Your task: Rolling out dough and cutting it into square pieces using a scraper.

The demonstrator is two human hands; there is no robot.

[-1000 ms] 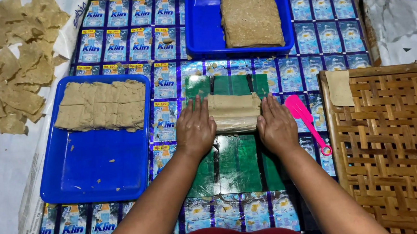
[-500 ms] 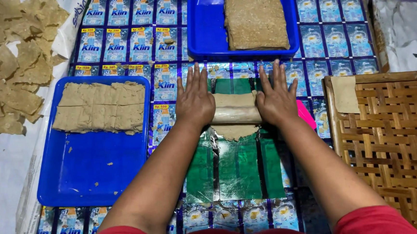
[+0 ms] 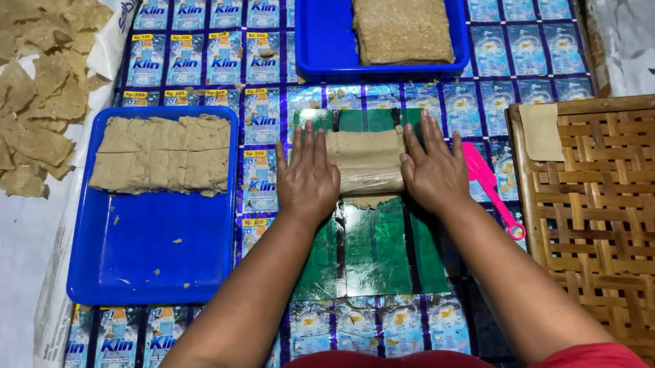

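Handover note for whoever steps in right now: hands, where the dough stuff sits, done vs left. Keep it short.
Left hand and right hand: both flat, palms down, pressing the ends of the tan roller on the green sheet.
Thin dough edge shows under the roller.
Left blue tray holds cut dough squares; top blue tray holds a brown slab.
Pink scraper lies right of the right hand; woven tray carries one sheet.
Done: one sheet laid out. Left: many squares unrolled.

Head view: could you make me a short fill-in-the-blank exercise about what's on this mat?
1. Both hands press a tan roll lying on a ____ sheet.
2. The pink tool lies beside the ____ hand.
3. The tray by the left hand is ____.

Missing words: green; right; blue
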